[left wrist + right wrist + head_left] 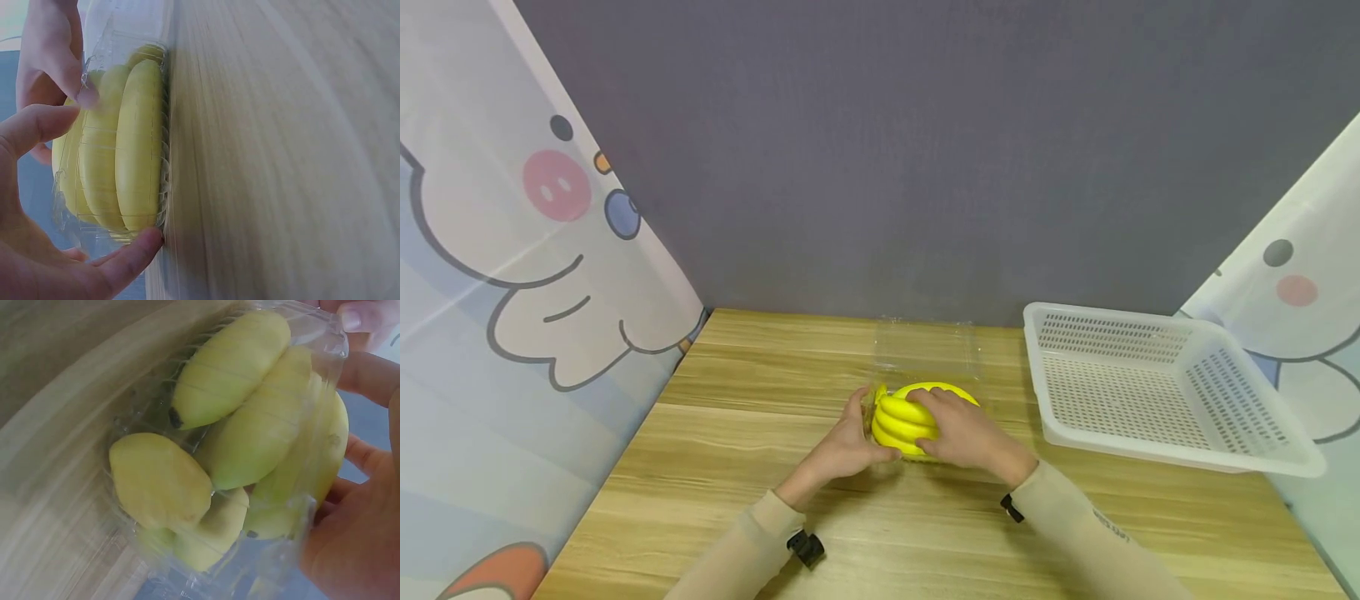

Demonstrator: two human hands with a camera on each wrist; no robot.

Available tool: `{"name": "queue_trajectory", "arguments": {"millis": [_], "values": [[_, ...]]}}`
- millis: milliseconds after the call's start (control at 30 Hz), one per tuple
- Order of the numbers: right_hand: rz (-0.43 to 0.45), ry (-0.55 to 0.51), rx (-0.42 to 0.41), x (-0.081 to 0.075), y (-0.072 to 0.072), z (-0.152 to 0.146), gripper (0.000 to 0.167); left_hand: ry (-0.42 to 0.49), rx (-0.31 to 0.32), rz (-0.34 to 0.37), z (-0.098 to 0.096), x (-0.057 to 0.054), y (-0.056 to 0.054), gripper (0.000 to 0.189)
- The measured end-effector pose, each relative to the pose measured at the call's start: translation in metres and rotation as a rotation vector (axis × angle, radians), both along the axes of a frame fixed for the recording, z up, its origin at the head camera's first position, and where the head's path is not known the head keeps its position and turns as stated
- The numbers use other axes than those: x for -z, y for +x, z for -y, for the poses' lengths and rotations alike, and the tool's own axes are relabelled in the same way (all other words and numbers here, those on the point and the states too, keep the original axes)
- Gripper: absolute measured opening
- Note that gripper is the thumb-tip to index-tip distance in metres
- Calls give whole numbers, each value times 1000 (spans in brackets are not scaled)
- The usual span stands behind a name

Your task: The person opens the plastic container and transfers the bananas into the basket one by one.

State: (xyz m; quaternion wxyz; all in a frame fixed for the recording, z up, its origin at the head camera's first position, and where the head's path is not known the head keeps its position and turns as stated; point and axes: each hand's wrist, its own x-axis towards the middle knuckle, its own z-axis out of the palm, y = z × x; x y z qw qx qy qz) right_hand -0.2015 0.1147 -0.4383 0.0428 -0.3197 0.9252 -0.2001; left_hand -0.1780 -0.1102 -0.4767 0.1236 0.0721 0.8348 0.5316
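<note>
A bunch of yellow bananas [898, 427] sits in a clear plastic clamshell box [65, 209] on the wooden table. The box's transparent lid [925, 348] lies folded back on the far side. My left hand [844, 448] holds the left end of the box, fingers along its far side and thumb at the near corner. From above, my right hand [966, 432] grips the bunch, fingers curled over the top and thumb on the near side. Another rounded yellow fruit [159, 481] shows through the box wall in the right wrist view; its kind is unclear.
A white perforated plastic basket [1150, 452] stands on the right part of the wooden table [737, 400]. A grey panel [865, 167] rises behind the table. Cartoon-printed sheets [467, 333] flank both sides.
</note>
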Motion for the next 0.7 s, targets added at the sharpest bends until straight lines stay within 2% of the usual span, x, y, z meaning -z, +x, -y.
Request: {"name": "queue_trajectory", "arguments": {"millis": [433, 700], "values": [[14, -24, -1, 5, -4, 5, 66, -5, -9, 8, -1, -2, 1, 122], [-33, -30, 4, 8, -4, 5, 64, -13, -14, 7, -2, -1, 1, 122]]}}
